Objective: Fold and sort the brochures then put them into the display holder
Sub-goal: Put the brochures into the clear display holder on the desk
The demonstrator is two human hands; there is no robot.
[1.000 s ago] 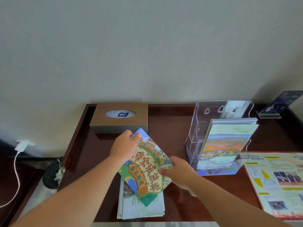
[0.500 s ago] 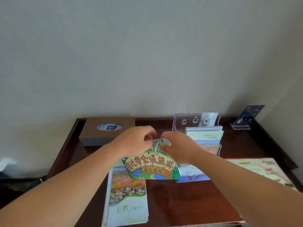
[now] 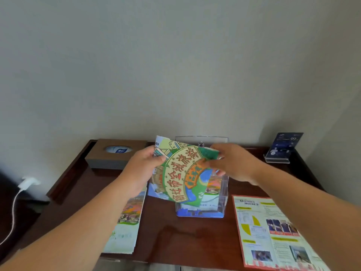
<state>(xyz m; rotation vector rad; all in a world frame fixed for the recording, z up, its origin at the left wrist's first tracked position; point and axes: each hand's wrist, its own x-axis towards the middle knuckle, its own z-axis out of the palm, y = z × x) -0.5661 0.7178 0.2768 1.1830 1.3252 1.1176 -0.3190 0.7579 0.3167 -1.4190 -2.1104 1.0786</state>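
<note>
A colourful map brochure (image 3: 179,173) is held up in both hands, tilted, just in front of the clear holder (image 3: 221,200) and covering much of it. The left hand (image 3: 143,169) grips the brochure's left edge, thumb on the printed face and fingers curled behind. The right hand (image 3: 233,165) pinches the upper right corner between thumb and bent fingers. More printed sheets (image 3: 212,187) stand inside the holder. On the dark table (image 3: 175,236) a stack of brochures (image 3: 127,222) lies under the left forearm, and an open leaflet (image 3: 269,231) lies flat at the right. A tissue box (image 3: 117,153) sits at the back left.
</note>
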